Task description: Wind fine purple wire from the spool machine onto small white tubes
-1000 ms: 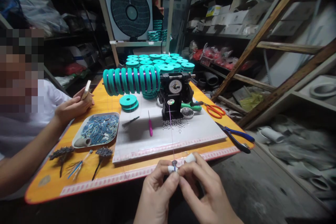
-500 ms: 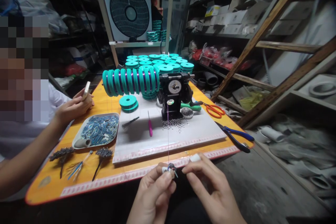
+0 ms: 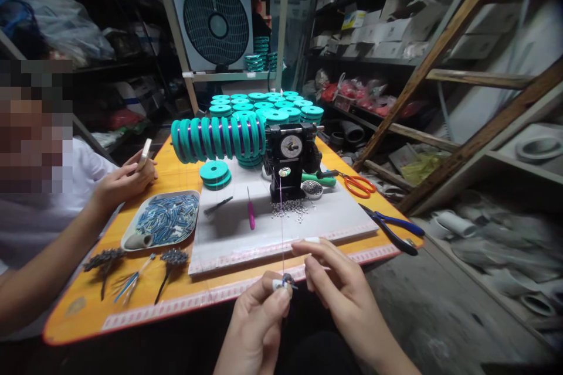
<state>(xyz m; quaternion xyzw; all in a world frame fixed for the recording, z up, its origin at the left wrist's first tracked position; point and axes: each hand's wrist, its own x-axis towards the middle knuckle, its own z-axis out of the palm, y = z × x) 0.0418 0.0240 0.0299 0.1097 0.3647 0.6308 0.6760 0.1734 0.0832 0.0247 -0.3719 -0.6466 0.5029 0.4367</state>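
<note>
Since half a second ago, right hand [image 3: 338, 287] lifted off the pinch and slid up and left toward the thread [image 3: 281, 228]; left hand [image 3: 259, 322] barely shifted. Head view: left hand closed, pinching a small bead piece [image 3: 285, 281] at the near table [image 3: 220, 296] edge, thread running taut from it up to the black winder [image 3: 292, 158]. Right hand loosely open, fingers extended just beside the thread, holding nothing. Teal spools [image 3: 217, 137] on the winder's rod. Co-worker's hand [image 3: 125, 179] left, holding a phone.

Orange scissors [image 3: 359, 185] and blue pliers [image 3: 391, 228] lie right of the tray of blue tubes [image 3: 163, 225].
</note>
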